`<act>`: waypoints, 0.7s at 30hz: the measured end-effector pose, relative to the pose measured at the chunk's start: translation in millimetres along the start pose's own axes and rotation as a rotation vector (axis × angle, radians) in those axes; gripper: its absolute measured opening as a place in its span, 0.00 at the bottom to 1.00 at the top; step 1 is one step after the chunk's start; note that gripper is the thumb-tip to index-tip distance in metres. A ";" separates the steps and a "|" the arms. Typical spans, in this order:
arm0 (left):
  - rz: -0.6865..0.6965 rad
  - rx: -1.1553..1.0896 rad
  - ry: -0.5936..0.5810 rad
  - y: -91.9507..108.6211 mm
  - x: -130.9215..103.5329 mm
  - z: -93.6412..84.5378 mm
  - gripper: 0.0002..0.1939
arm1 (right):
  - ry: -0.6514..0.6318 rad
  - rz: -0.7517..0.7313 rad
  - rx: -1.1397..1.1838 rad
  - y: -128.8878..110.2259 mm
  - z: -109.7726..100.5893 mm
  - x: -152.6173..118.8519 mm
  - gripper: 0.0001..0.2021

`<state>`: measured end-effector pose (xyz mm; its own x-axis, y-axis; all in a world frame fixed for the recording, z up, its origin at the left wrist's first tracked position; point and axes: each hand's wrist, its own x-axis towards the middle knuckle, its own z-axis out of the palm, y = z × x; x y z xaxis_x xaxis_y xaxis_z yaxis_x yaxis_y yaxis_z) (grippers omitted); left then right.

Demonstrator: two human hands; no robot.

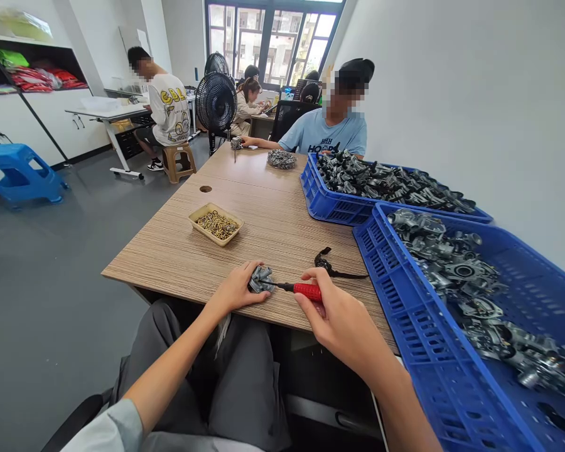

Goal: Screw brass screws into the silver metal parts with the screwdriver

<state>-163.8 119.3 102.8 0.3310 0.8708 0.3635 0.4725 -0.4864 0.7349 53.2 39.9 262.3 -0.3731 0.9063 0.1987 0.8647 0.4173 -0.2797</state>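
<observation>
Near the table's front edge, my left hand (242,289) is closed around a small grey cast-metal part (262,280), holding it against the tabletop. My right hand (335,307) grips the red handle of a screwdriver (306,290). The dark shaft points left, and its tip meets the metal part; exactly where it seats is too small to tell. Just beyond my right hand lies a black strap-like piece (329,263). A cream tray (198,221) of brass-coloured screws stands farther up the table, left of the metal part.
On the right, a blue crate (381,251) holds metal castings. Behind it, another blue crate (327,204) is heaped with dark-fitted parts. Across the wooden table (169,251) sits a person in a blue shirt (343,129), near a pile of metal parts (282,159). A fan (215,103) stands beyond.
</observation>
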 end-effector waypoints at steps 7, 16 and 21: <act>-0.002 -0.008 0.004 0.2 -0.8 -0.1 0.35 | 0.032 0.118 -0.228 -9.5 6.7 -2.5 0.12; -0.005 0.004 0.007 3.2 -0.7 -1.0 0.35 | 0.022 0.050 -0.182 -8.2 4.0 -3.0 0.09; 0.006 0.022 0.001 0.4 0.1 1.1 0.36 | 0.087 0.016 -0.158 -5.0 4.8 -2.0 0.09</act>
<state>-162.7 119.1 102.6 0.3334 0.8677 0.3687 0.4885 -0.4935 0.7196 48.0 36.4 258.7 -0.3343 0.9006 0.2776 0.9148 0.3809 -0.1341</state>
